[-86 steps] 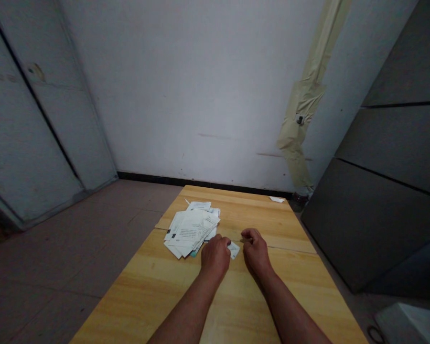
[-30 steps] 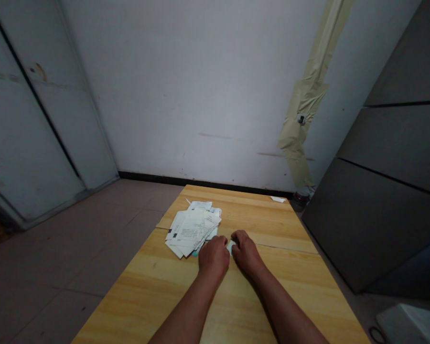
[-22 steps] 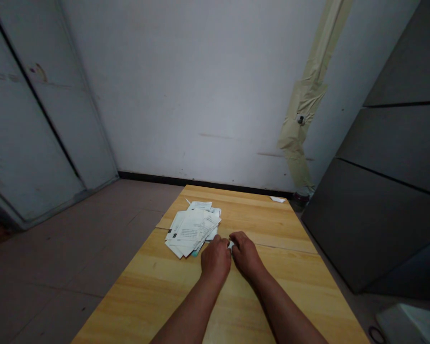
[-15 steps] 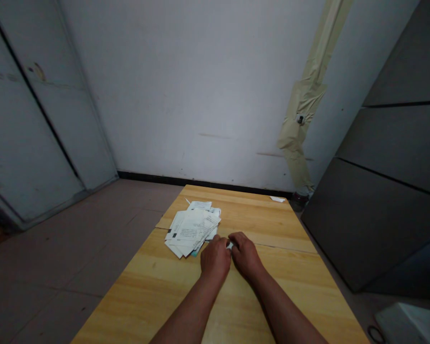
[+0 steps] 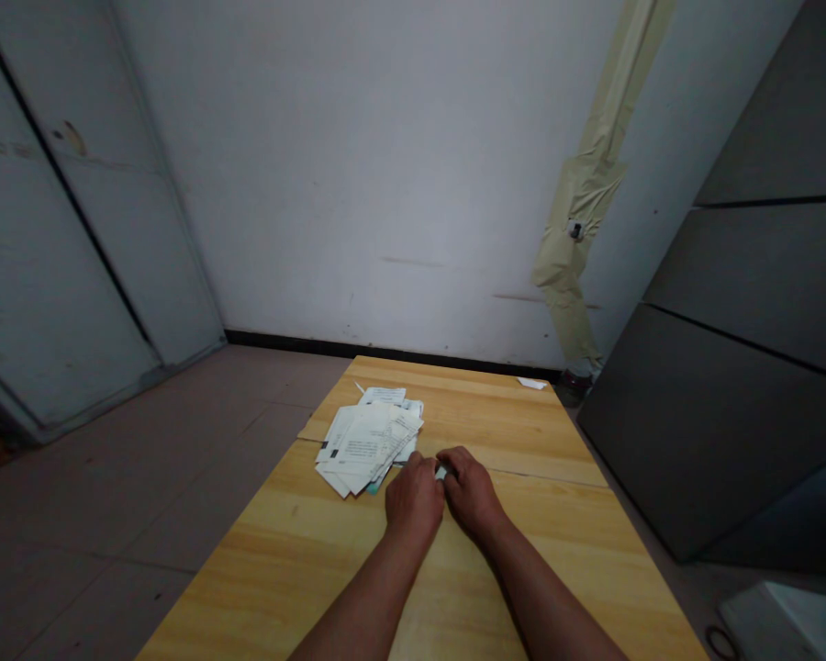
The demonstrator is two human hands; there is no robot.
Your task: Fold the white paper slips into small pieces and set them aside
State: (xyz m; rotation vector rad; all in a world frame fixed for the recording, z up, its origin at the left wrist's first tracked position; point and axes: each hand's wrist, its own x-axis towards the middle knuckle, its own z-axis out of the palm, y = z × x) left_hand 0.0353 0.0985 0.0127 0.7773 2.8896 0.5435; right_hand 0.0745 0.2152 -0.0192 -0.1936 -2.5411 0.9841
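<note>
My left hand (image 5: 414,497) and my right hand (image 5: 474,490) meet over the wooden table (image 5: 330,560), fingers curled in and closed. Between the fingertips shows a small piece of whitish paper (image 5: 441,472), mostly covered by the fingers, so its shape cannot be made out. Just left of and beyond my left hand lies a loose, fanned pile of printed papers (image 5: 368,445), overlapping at several angles. A bit of blue-green sticks out at the pile's near edge.
A small white scrap (image 5: 531,383) lies at the table's far right corner. Behind the table rises a white wall (image 5: 385,184), with a taped strip (image 5: 571,248) running down it. Grey panels (image 5: 750,395) stand on the right, and a pale box (image 5: 791,620) is low at the right.
Both hands stay in nearly the same place, still closed around the whitish paper, with only a very slight shift of the fingers. The pile of papers has not moved.
</note>
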